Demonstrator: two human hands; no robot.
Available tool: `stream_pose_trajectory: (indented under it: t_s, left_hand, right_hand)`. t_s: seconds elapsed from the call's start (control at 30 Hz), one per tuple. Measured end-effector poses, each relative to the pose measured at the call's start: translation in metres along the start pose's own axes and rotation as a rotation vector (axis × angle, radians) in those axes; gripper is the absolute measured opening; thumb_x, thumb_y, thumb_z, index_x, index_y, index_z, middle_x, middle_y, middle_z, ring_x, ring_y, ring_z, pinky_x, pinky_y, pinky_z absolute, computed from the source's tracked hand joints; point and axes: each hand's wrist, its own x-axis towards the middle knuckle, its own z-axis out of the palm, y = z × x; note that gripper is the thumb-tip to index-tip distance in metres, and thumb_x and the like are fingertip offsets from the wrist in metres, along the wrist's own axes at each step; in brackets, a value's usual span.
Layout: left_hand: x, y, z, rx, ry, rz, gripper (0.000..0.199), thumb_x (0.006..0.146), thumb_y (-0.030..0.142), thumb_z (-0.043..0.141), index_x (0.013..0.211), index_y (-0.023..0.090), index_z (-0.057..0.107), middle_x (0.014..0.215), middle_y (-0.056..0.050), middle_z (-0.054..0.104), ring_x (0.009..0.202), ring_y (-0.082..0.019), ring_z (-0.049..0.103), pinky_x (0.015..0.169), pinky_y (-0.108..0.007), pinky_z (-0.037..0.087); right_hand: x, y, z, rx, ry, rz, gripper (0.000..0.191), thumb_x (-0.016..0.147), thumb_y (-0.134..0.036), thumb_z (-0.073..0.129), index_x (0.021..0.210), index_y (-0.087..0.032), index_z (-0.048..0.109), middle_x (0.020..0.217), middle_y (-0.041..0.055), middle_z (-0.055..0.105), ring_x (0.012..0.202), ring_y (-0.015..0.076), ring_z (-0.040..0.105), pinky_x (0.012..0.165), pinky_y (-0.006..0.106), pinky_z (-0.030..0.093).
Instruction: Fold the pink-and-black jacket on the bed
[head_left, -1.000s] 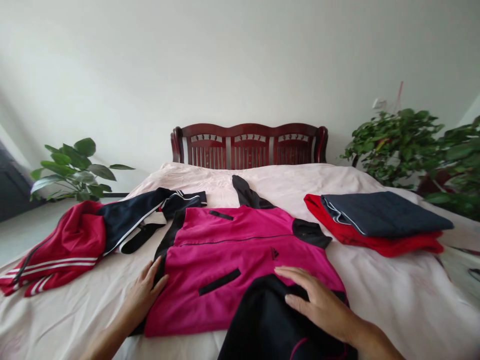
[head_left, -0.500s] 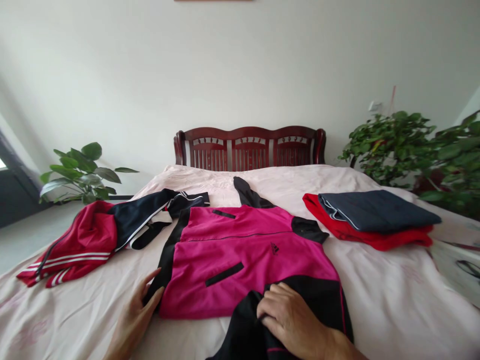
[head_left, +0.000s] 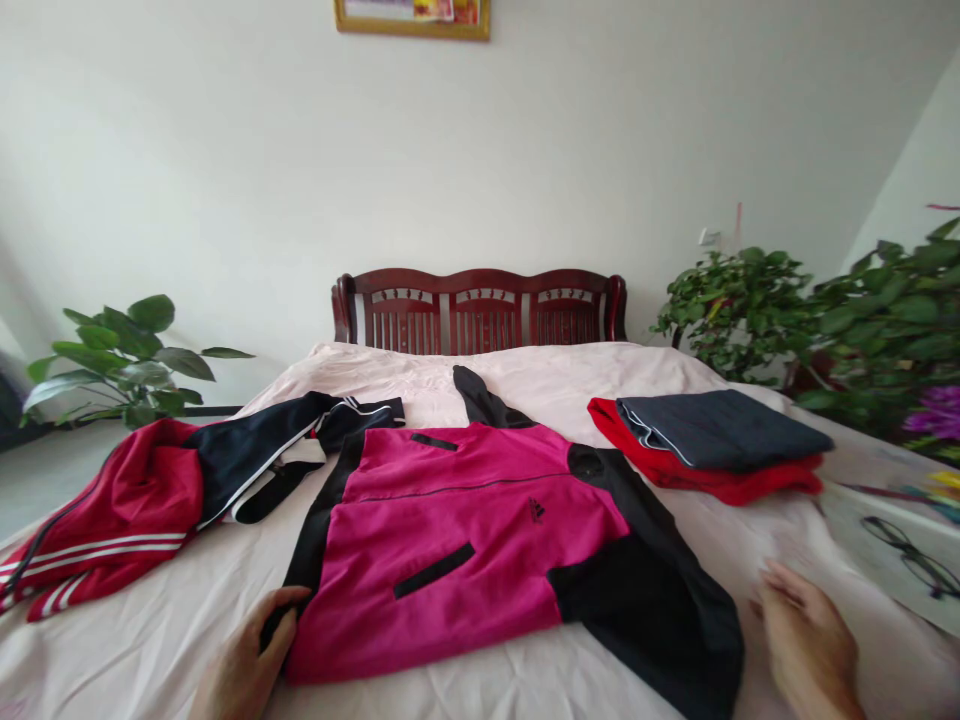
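A magenta jacket (head_left: 450, 540) with black sleeves and a black hem lies flat on the bed, its collar toward the right. My left hand (head_left: 259, 645) pinches the black hem at the jacket's lower left corner. To the right of the near black sleeve (head_left: 652, 600), my right hand (head_left: 806, 635) is over the pink sheet, apart from the jacket, with its fingers loosely curled and nothing seen in them. The far sleeve (head_left: 484, 395) points toward the headboard.
A red and navy jacket (head_left: 150, 490) lies crumpled at left. Folded dark blue clothing (head_left: 727, 430) rests on red clothing (head_left: 712, 485) at right. Glasses (head_left: 911, 555) lie at the right edge. Beyond are a wooden headboard (head_left: 484, 310) and leafy plants (head_left: 735, 310).
My right hand has let go of the near black sleeve and moved right. That sleeve now stretches out to the lower right. The view has tilted up and turned slightly right.
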Motion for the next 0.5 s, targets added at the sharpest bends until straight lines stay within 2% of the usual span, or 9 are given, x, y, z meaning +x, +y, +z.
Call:
stream_pose_trajectory:
  t_s: [0.07, 0.1, 0.13, 0.23, 0.27, 0.33, 0.4, 0.5]
  left_hand:
    - [0.000, 0.001, -0.002, 0.003, -0.014, -0.008, 0.029, 0.081, 0.047, 0.057, 0.100, 0.029, 0.071, 0.100, 0.003, 0.077, 0.103, -0.028, 0.069, 0.086, -0.036, 0.055]
    - [0.000, 0.002, -0.003, 0.003, -0.018, -0.017, 0.029, 0.082, 0.047, 0.056, 0.100, 0.029, 0.071, 0.101, 0.003, 0.077, 0.104, -0.029, 0.069, 0.086, -0.036, 0.055]
    - [0.000, 0.003, -0.005, -0.003, -0.020, -0.022, 0.030, 0.082, 0.048, 0.057, 0.100, 0.029, 0.071, 0.101, 0.003, 0.077, 0.105, -0.029, 0.069, 0.085, -0.036, 0.055]
    - [0.001, 0.008, -0.008, -0.031, -0.019, -0.035, 0.032, 0.080, 0.051, 0.059, 0.100, 0.030, 0.072, 0.100, 0.003, 0.078, 0.105, -0.029, 0.069, 0.085, -0.035, 0.056]
    - [0.001, 0.009, -0.009, -0.044, -0.016, -0.035, 0.033, 0.079, 0.052, 0.061, 0.099, 0.029, 0.073, 0.100, 0.003, 0.078, 0.104, -0.028, 0.069, 0.084, -0.034, 0.056]
    - [0.001, 0.012, -0.010, -0.072, -0.016, -0.030, 0.035, 0.076, 0.054, 0.063, 0.098, 0.028, 0.073, 0.099, 0.002, 0.078, 0.101, -0.027, 0.070, 0.083, -0.032, 0.056]
    - [0.000, 0.014, -0.010, -0.100, -0.033, -0.021, 0.037, 0.076, 0.054, 0.064, 0.100, 0.027, 0.073, 0.098, 0.001, 0.077, 0.099, -0.027, 0.071, 0.082, -0.031, 0.056]
    - [-0.001, 0.015, -0.011, -0.112, -0.038, -0.007, 0.036, 0.075, 0.051, 0.062, 0.098, 0.025, 0.072, 0.094, 0.000, 0.077, 0.093, -0.026, 0.071, 0.080, -0.032, 0.057]
  right_hand:
    - [-0.009, -0.020, -0.004, 0.047, 0.050, 0.056, 0.054, 0.077, -0.045, 0.047, 0.119, -0.016, 0.063, 0.115, 0.0247, 0.066, 0.099, 0.0381, 0.067, 0.087, 0.053, 0.052]
    - [-0.016, -0.036, -0.004, 0.054, 0.002, 0.004, 0.050, 0.078, -0.045, 0.047, 0.117, -0.018, 0.063, 0.117, 0.0213, 0.066, 0.101, 0.0360, 0.066, 0.090, 0.051, 0.052]
    - [-0.023, -0.054, -0.002, 0.069, -0.090, -0.091, 0.045, 0.080, -0.046, 0.047, 0.113, -0.020, 0.064, 0.116, 0.0177, 0.067, 0.102, 0.0338, 0.066, 0.091, 0.050, 0.052]
    - [-0.051, -0.101, 0.014, 0.061, -0.498, -0.437, 0.035, 0.085, -0.041, 0.052, 0.112, -0.024, 0.067, 0.117, 0.0095, 0.068, 0.109, 0.0276, 0.064, 0.097, 0.044, 0.051]
    - [-0.062, -0.112, 0.021, 0.022, -0.625, -0.553, 0.038, 0.083, -0.036, 0.056, 0.118, -0.026, 0.066, 0.123, 0.0079, 0.067, 0.116, 0.0269, 0.061, 0.103, 0.044, 0.048]
    - [-0.082, -0.125, 0.034, -0.078, -0.803, -0.738, 0.056, 0.076, -0.025, 0.063, 0.132, -0.030, 0.060, 0.135, 0.0047, 0.061, 0.127, 0.0271, 0.053, 0.110, 0.046, 0.041]
    - [-0.096, -0.130, 0.045, -0.166, -0.880, -0.831, 0.070, 0.069, -0.015, 0.063, 0.137, -0.032, 0.057, 0.136, 0.0033, 0.061, 0.129, 0.0278, 0.051, 0.112, 0.048, 0.039]
    - [-0.101, -0.135, 0.049, -0.228, -0.883, -0.896, 0.064, 0.068, -0.003, 0.054, 0.125, -0.030, 0.066, 0.119, 0.0035, 0.069, 0.118, 0.0257, 0.058, 0.108, 0.047, 0.041]
